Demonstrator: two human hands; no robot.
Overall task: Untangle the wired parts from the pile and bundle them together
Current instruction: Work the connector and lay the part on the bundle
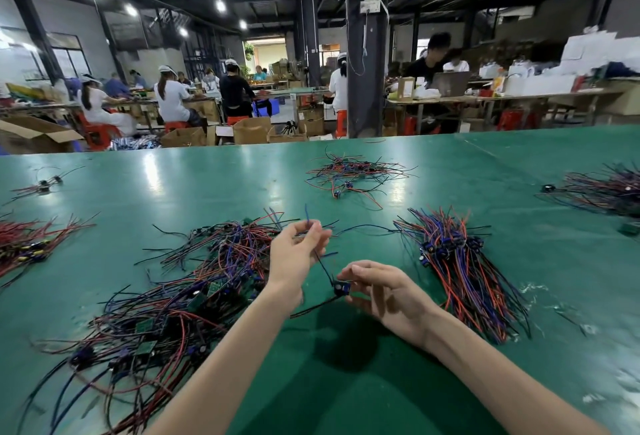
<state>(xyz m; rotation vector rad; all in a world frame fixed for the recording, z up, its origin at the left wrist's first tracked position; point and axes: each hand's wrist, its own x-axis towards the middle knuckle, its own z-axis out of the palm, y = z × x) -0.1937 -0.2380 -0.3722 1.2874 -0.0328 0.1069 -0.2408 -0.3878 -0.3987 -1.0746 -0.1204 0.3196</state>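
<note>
looks like mid-step: one wired part [341, 288] is held over the near middle of the surface [346, 382], clear of the tangled pile [194, 282] by the near left edge. the left hand [294, 254] pinches the wire ends and the right hand [384, 291] pinches the little blue component, with the wire stretched between them. next move i'd guess is laying it on the sorted bundle [464, 268] toward the right edge, wires lined up the same way. no brands or writing i can read.

no readable text, label, brand or number on the cardboard boxes [251, 130], circuit boards [214, 287] or white cartons [588, 48]
</note>
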